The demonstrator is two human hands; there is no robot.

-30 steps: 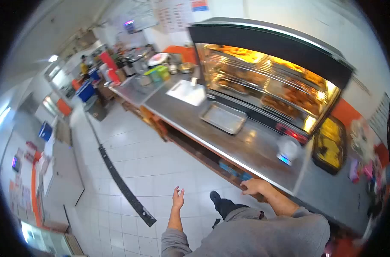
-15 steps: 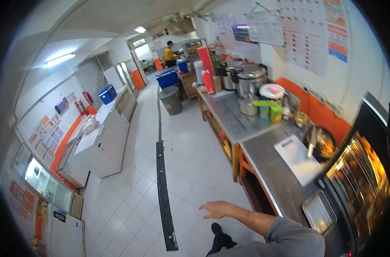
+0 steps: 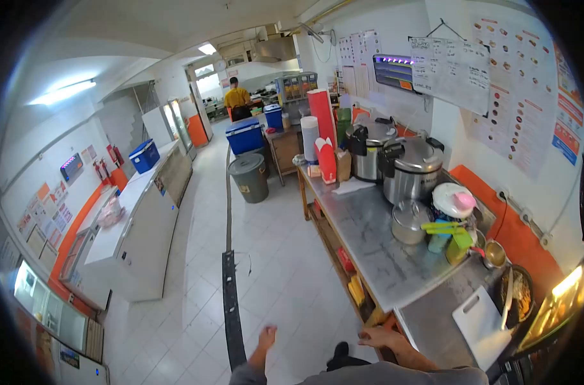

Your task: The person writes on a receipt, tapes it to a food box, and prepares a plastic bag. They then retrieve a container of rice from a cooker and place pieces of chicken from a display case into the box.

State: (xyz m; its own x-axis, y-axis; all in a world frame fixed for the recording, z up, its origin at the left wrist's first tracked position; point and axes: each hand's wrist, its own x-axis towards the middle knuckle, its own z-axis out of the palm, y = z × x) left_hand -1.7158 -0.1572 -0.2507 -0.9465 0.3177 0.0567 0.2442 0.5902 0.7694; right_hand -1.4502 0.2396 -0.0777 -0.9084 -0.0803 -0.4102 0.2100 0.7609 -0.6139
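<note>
My left hand [image 3: 267, 336] hangs over the tiled floor at the bottom of the view, with its fingers loosely bent and nothing seen in it. To its right, my right hand [image 3: 377, 337] is held low in front of me, fingers stretched out to the left and holding nothing visible. It is close to the front corner of the steel worktable [image 3: 369, 256]. On that table's near section lie a white cutting board [image 3: 477, 324] and a knife [image 3: 508, 298], whose blade overlaps a dark pan [image 3: 525, 301] of food.
Large pressure cookers [image 3: 412, 173], a lidded pot [image 3: 410, 221] and green-handled cups [image 3: 459, 247] stand on the worktable. A grey bin [image 3: 248, 178] stands ahead, and a white chest freezer [image 3: 141, 247] lines the left. A person in yellow [image 3: 237, 101] is at the back. A black strip [image 3: 230, 289] crosses the floor.
The view has moved forward and turned, so the worktable and cookers look nearer. My left hand has come into view. My right hand has shifted right, over beside the table.
</note>
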